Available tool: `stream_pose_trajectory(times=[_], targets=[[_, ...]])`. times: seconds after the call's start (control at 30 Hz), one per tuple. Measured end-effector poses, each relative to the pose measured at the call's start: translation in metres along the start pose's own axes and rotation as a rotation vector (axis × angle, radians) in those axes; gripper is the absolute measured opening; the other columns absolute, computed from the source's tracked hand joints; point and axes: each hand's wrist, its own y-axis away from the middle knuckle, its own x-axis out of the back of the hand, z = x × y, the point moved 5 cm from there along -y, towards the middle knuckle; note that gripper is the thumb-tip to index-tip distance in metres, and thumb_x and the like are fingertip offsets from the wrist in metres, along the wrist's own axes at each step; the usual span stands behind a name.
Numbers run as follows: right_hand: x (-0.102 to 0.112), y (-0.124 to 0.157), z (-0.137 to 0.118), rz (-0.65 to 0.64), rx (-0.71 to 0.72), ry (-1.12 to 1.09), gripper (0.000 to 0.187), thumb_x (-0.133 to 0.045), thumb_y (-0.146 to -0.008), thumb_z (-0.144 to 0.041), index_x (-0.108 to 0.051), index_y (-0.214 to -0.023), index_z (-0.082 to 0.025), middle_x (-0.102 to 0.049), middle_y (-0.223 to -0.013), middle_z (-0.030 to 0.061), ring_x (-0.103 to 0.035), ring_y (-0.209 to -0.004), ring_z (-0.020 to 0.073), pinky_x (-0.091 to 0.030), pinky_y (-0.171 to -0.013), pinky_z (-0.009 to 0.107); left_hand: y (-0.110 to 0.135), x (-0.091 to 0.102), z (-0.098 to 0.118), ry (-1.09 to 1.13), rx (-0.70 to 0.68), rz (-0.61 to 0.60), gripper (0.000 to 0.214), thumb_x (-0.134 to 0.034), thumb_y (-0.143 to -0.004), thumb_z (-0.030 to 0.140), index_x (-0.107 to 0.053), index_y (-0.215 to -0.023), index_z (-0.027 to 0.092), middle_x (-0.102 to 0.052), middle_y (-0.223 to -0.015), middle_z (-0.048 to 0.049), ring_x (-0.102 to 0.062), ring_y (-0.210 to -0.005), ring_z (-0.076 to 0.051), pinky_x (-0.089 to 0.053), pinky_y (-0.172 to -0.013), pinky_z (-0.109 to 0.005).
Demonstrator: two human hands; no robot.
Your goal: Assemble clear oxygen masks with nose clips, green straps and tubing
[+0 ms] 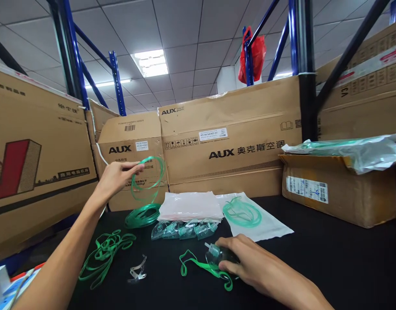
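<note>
Pinched between the fingers of my left hand (125,173) is a coil of green tubing (148,188), raised above the table. Below it lies a pile of more coiled green tubing (142,216). My right hand (241,257) grips a clear oxygen mask (213,257) low over the black table, with a green elastic strap (198,260) trailing leftward from it. Several clear masks (185,230) lie in a row at the edge of a stack of white bags (191,206). Loose green straps (107,254) sit on the left, beside small metal strips (138,271).
A white bag (265,224) with coiled green tubing (242,213) on it lies at the back right. Farther right, a brown carton (340,189) carries plastic-wrapped packs (362,150). Large cardboard boxes (223,142) wall in the back, and another carton (39,159) stands left.
</note>
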Motion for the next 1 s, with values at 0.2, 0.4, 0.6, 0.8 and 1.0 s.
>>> stream_pose_trajectory(times=[0.2, 0.4, 0.6, 0.8, 1.0], targets=[[0.014, 0.004, 0.017, -0.011, -0.021, 0.019, 0.044, -0.064, -0.089, -0.042, -0.065, -0.132, -0.032, -0.068, -0.120, 0.0060, -0.066, -0.110, 0.0278, -0.049, -0.095, 0.036, 0.034, 0.012, 0.070, 0.288, -0.158, 0.077, 0.040, -0.064, -0.090, 0.055, -0.081, -0.101, 0.021, -0.079, -0.096, -0.0058, -0.068, -0.088, -0.022, -0.053, -0.076, -0.031], [0.047, 0.013, 0.058, 0.059, -0.131, 0.118, 0.041, -0.066, -0.082, -0.032, -0.070, -0.123, -0.028, -0.070, -0.113, 0.0081, -0.069, -0.098, 0.0296, -0.052, -0.082, 0.037, 0.152, -0.048, 0.112, 0.334, -0.449, -0.268, 0.021, -0.059, -0.099, 0.027, -0.078, -0.106, 0.030, -0.075, -0.097, -0.0035, -0.068, -0.087, -0.020, -0.054, -0.077, -0.030], [0.062, 0.016, 0.080, 0.121, -0.181, 0.191, 0.041, -0.067, -0.080, -0.031, -0.071, -0.121, -0.026, -0.072, -0.103, 0.0073, -0.072, -0.085, 0.0267, -0.053, -0.071, 0.032, 0.235, -0.098, 0.086, 0.343, -0.489, -0.623, 0.047, -0.049, -0.099, 0.012, -0.065, -0.131, 0.042, -0.071, -0.121, -0.0020, -0.068, -0.107, -0.021, -0.056, -0.089, -0.028], [0.058, 0.017, 0.040, 0.266, -0.005, 0.269, 0.041, -0.053, -0.097, -0.046, -0.061, -0.131, -0.025, -0.065, -0.131, 0.0105, -0.060, -0.122, 0.0322, -0.047, -0.099, 0.042, 0.220, -0.087, 0.059, 0.225, -0.357, -0.553, 0.043, -0.045, -0.104, 0.020, -0.057, -0.139, 0.042, -0.065, -0.134, 0.0005, -0.064, -0.119, -0.021, -0.051, -0.102, -0.030], [0.016, -0.024, -0.004, 0.192, 0.287, 0.403, 0.022, -0.051, -0.102, -0.025, -0.068, -0.089, -0.023, -0.071, -0.091, 0.0021, -0.067, -0.087, 0.0190, -0.051, -0.076, 0.030, 0.185, -0.108, 0.040, 0.188, -0.279, -0.618, 0.029, -0.039, -0.104, 0.017, -0.065, -0.112, 0.027, -0.069, -0.109, -0.0015, -0.065, -0.101, -0.020, -0.050, -0.093, -0.031]])
